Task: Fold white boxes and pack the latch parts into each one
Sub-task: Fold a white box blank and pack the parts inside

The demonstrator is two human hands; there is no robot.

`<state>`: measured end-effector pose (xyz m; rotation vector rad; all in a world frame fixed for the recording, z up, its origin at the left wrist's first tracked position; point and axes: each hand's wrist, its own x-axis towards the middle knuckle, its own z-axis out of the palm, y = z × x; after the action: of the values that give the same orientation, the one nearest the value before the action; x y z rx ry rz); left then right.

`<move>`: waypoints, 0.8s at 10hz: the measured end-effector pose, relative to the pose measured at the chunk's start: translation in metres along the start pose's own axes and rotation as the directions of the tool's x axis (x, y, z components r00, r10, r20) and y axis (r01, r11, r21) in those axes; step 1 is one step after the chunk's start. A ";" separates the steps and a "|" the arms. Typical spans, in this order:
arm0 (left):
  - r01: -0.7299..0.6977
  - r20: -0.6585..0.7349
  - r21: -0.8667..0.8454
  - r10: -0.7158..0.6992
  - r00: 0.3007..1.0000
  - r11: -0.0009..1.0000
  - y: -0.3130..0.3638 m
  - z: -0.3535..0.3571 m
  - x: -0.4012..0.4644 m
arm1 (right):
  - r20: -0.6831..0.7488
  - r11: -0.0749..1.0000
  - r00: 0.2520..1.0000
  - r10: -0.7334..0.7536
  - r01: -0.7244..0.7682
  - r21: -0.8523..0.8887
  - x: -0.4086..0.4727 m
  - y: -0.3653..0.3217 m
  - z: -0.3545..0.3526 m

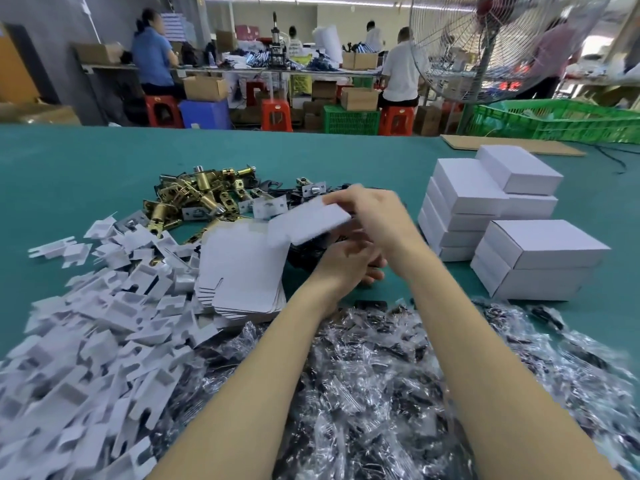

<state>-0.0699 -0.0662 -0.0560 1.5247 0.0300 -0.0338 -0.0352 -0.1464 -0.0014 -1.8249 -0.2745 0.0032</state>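
Folding a white box [308, 220] between both hands.
Right hand [374, 216] pinches its far edge; left hand [346, 261] supports underneath, grip unclear. Light, creasable card: hold by edges.

Two bare forearms in frame, no sleeves visible up to the bottom edge. Left hand [346, 268] and right hand [377, 216]: no gloves, rings, watch or wristbands visible. Fingers blurred, nails can't be made out.

Both hands [360, 237] together, forearms extended forward
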 end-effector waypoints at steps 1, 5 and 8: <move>0.057 -0.043 -0.170 -0.065 0.997 0.984 0.001 -0.004 0.006 | -0.027 0.984 0.998 0.056 -0.050 0.172 0.003 0.004 -0.033; -0.237 -0.233 0.409 0.352 0.907 0.881 0.013 -0.009 0.019 | 0.057 1.000 0.998 0.001 -0.003 0.027 -0.004 0.011 -0.077; -0.106 -0.281 0.710 0.419 0.864 0.696 0.001 -0.001 0.015 | 0.044 0.983 0.994 -0.100 0.106 -0.148 -0.007 -0.009 -0.075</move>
<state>-0.0546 -0.0655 -0.0559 2.2416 0.1564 0.5993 -0.0325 -0.2168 0.0267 -1.9596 -0.4043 -0.0577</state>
